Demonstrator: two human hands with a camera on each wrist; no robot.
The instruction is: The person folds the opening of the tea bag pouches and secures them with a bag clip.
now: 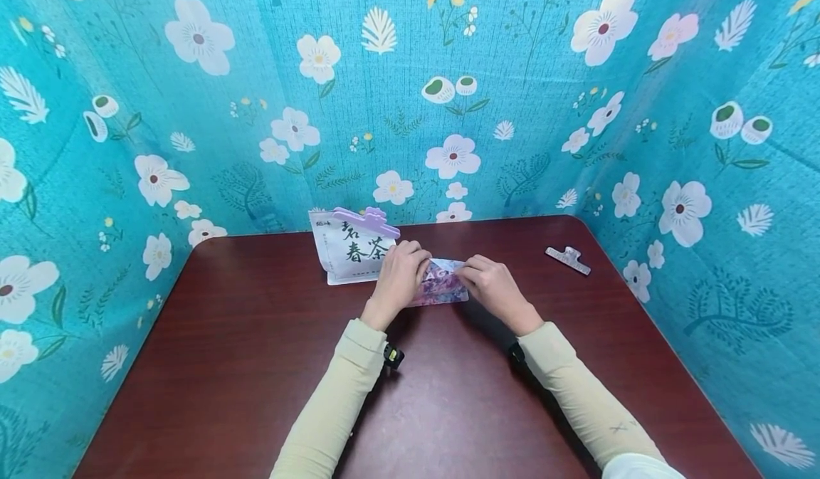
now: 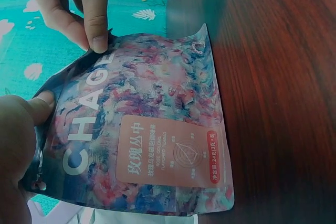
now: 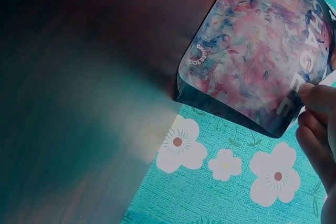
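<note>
Spanning left hand [image 1: 400, 277] to right hand [image 1: 497, 287] | patterned pouch [image 2: 149, 95] | pinched along top

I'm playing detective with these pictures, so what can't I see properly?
- Inside the colourful bag, all views: hidden by its own sides.
- That bag's left part, head view: covered by the left hand.
- Most of the right hand, right wrist view: cut off by the right edge.
- The white bag, head view: its tiniest writing is too small to read.
</note>
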